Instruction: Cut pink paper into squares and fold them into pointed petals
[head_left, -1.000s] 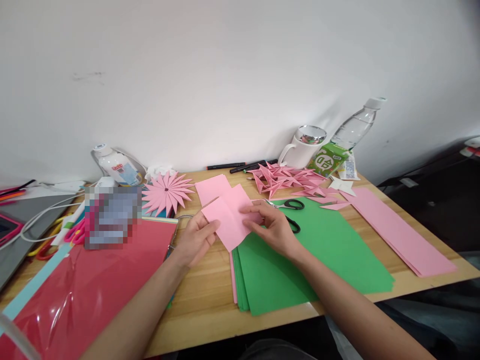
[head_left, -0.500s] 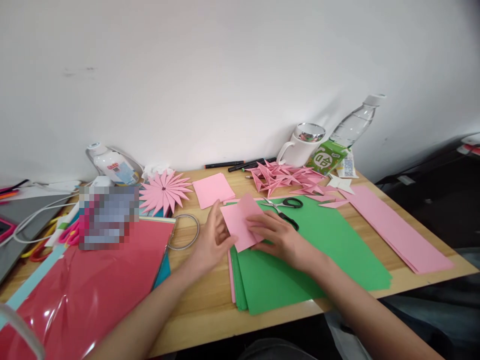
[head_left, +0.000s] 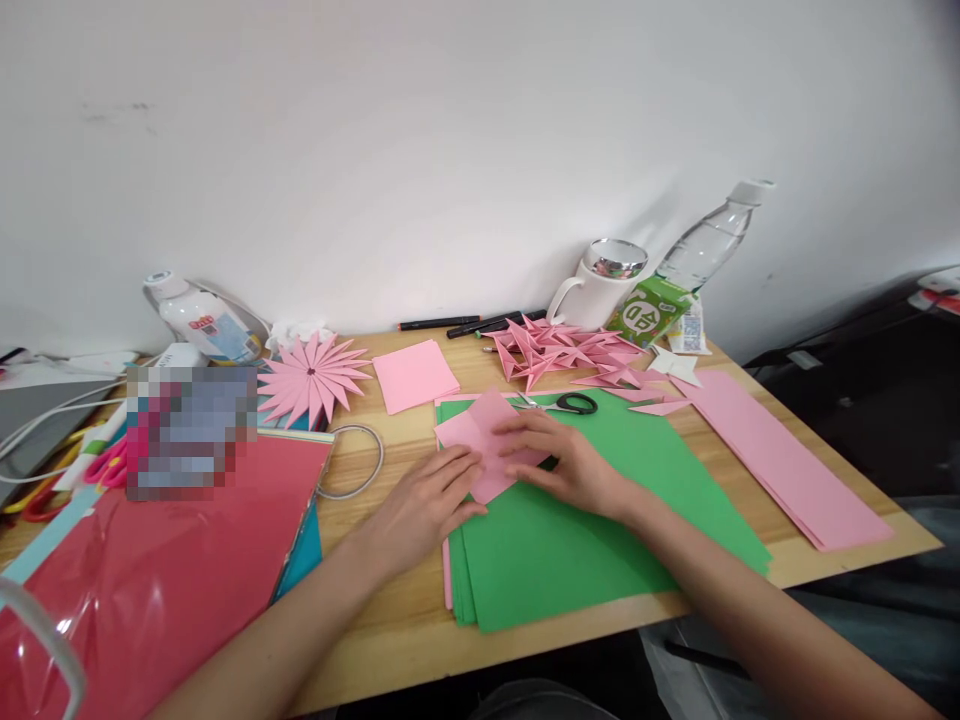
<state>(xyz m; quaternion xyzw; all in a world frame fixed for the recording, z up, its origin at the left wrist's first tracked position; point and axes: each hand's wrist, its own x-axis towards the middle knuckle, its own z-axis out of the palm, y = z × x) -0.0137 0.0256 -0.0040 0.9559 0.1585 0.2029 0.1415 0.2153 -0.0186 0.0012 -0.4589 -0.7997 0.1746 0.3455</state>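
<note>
A square of pink paper (head_left: pixel 491 487) with crease lines lies over the green sheets, between my two hands. My left hand (head_left: pixel 431 495) rests its outstretched fingers flat on the paper's left part, thumb apart near the lower corner. My right hand (head_left: pixel 566 460) holds the paper's right side, its fingers bent over it. Just behind the right hand, scissors (head_left: pixel 577 403) with black handles lie on the green sheets (head_left: pixel 600 560), partly covered by that hand. A stack of pink squares (head_left: pixel 416 377) sits farther back.
A pink paper pinwheel (head_left: pixel 311 375) and red sheets in plastic (head_left: pixel 202 530) are at left. Folded pink pieces (head_left: pixel 559 350) lie before a white mug (head_left: pixel 600 285), a green carton (head_left: pixel 649 310) and a tilted bottle (head_left: pixel 712 240). Pink strips (head_left: pixel 787 460) lie at right.
The pink paper has come down nearer the green sheets. My left hand has moved from the paper's edge to lie over it. The view has shifted slightly.
</note>
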